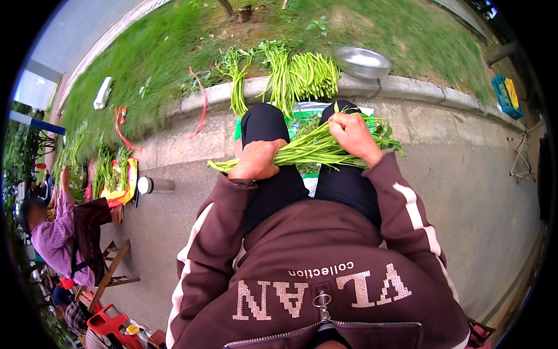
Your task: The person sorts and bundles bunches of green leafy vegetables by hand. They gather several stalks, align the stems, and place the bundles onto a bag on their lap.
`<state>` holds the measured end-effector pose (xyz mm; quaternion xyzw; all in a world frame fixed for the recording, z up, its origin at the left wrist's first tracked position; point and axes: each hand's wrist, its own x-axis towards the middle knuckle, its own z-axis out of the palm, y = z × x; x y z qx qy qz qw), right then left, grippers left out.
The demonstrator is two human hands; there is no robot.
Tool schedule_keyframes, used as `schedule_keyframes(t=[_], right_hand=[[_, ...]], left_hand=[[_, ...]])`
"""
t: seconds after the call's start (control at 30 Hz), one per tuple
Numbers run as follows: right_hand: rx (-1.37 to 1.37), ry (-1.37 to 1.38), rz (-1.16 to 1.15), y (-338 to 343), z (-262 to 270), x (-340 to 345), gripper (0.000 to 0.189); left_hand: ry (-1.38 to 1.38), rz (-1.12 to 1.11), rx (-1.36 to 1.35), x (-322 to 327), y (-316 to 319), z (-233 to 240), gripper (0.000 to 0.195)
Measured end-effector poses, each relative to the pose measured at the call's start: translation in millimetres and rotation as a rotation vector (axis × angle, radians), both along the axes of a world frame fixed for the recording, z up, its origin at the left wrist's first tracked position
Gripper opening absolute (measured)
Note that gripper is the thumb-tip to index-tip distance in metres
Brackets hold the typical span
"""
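A loose bunch of long green vegetable stems with leafy tips lies across my thighs. My left hand wraps around the bunch near its bare cut ends, over my left thigh. Nearer the leafy end, my right hand is curled into a fist over the stems, a leaf poking out above it. What exactly its fingers pinch is hidden. Between my knees, a green and white plastic sheet on the ground bears plucked leaves.
Bundled stems and a metal basin rest along the stone curb. Red plastic ties lie left. A tumbler lies near a seated person with more greens. A blue crate stands far right.
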<state>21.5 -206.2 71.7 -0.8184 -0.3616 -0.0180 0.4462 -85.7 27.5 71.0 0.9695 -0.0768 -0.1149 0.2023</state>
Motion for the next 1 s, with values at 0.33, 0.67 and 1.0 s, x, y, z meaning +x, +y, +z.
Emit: schedule_keyframes(t=[0.33,0.67,1.0], right_hand=[[-0.270,-0.203,0.223,-8,21,-52,0.017],[-0.280,-0.211,0.121,-4,24,-25,0.014],[-0.425,0.037,0.265,-7,-5,-15,0.027]], left_hand=[[0.023,0.032,0.023,0,-5,2,0.043],[0.015,0.027,0.017,-1,1,-2,0.042],[0.013,0.029,0.015,0,-2,0,0.042]])
